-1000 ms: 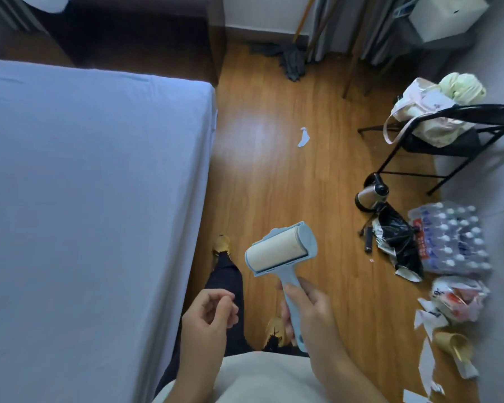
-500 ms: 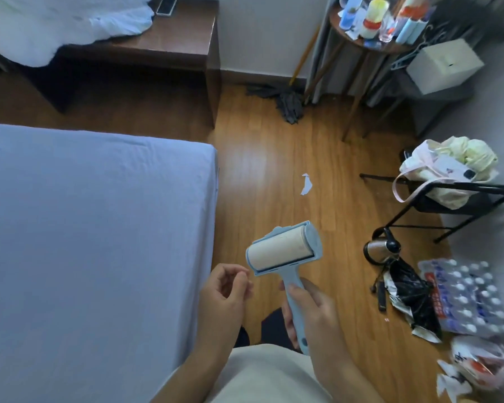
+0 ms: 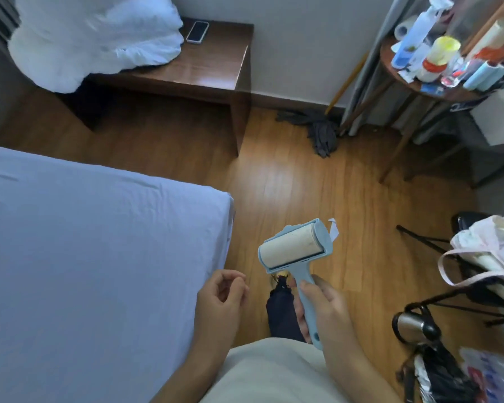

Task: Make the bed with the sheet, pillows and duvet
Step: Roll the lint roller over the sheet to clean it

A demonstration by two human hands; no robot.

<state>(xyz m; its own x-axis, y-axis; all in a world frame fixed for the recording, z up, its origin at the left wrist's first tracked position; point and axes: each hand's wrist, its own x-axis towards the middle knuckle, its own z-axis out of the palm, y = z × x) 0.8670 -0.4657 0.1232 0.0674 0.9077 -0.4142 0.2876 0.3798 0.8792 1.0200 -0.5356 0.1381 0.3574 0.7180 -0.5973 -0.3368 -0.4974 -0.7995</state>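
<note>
- I see my right hand (image 3: pixel 323 309) wrapped around the smooth blue plastic handle of a lint roller (image 3: pixel 296 248), its pale cylinder uppermost.
- My left hand (image 3: pixel 220 301) hangs loosely curled, holding nothing, beside the bed's (image 3: pixel 85 257) taut, faintly creased blue sheet (image 3: pixel 114 222).
- A crumpled white duvet (image 3: pixel 96 36) lies heaped on the glossy wooden tabletop (image 3: pixel 216 65).

In view: 1 bed (image 3: pixel 85 257), 1 lint roller (image 3: pixel 294 251), 1 phone (image 3: pixel 197 31), 1 mop (image 3: pixel 322 132), 2 hands.

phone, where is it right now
In the head view, the phone lies upper left on the dark wooden bedside table, just right of the white bedding pile.
</note>
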